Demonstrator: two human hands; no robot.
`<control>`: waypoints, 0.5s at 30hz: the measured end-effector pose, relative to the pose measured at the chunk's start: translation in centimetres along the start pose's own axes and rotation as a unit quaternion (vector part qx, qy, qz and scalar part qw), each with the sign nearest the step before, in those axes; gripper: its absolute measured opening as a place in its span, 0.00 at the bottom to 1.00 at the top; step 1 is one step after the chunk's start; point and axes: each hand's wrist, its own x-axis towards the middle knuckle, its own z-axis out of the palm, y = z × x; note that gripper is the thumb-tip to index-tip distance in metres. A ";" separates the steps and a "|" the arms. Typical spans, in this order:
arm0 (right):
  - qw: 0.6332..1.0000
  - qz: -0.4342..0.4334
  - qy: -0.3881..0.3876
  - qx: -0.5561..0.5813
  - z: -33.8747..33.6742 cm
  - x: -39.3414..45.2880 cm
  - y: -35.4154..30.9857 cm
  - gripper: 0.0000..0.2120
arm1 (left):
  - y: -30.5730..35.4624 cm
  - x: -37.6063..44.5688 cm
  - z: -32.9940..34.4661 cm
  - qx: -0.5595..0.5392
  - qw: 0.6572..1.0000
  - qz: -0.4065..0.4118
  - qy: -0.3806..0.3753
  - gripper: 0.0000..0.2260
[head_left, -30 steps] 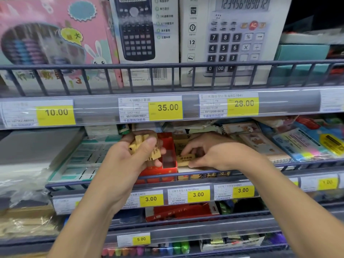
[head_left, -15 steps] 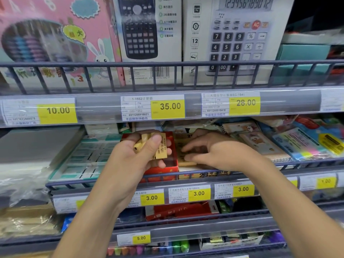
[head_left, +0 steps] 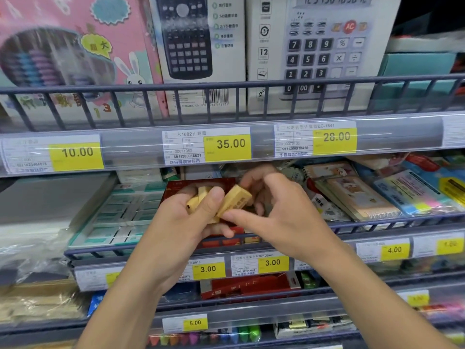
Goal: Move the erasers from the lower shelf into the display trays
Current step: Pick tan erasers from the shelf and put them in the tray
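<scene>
My left hand (head_left: 186,222) grips a small bunch of yellow erasers (head_left: 197,200) in front of the red display tray (head_left: 181,188) on the middle shelf. My right hand (head_left: 279,212) has come over to it and pinches one yellow eraser (head_left: 235,200) between thumb and fingers, pulling it from the bunch. The tray's inside is mostly hidden behind both hands. Its red front edge (head_left: 226,239) shows below my fingers.
A wire rail (head_left: 377,222) fronts the middle shelf. White and teal eraser packs (head_left: 120,215) lie left of the tray, notebooks and sticky-note packs (head_left: 364,197) to the right. Calculator boxes (head_left: 201,46) stand on the shelf above. A red box (head_left: 249,285) sits on the shelf below.
My right hand left the spot right of the red tray and moved left to my left hand, where it now pinches one eraser. The left hand stayed about in place.
</scene>
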 end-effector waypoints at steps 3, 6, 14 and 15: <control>0.993 0.063 0.023 0.099 0.2 0.1 0.0 0.17 | -0.1 0.0 -0.4 0.013 1.000 0.006 0.002 0.20; 0.982 0.096 -0.020 0.159 -0.4 0.1 0.1 0.16 | -0.3 0.2 -0.4 0.068 0.998 0.017 0.001 0.13; 0.962 0.173 -0.077 0.195 -3.6 0.8 0.9 0.04 | -0.4 1.1 -0.1 0.125 0.991 0.047 0.021 0.05; 0.960 0.193 -0.074 0.191 -4.2 1.0 1.1 0.03 | -0.4 1.3 -0.1 0.116 0.992 0.047 0.033 0.03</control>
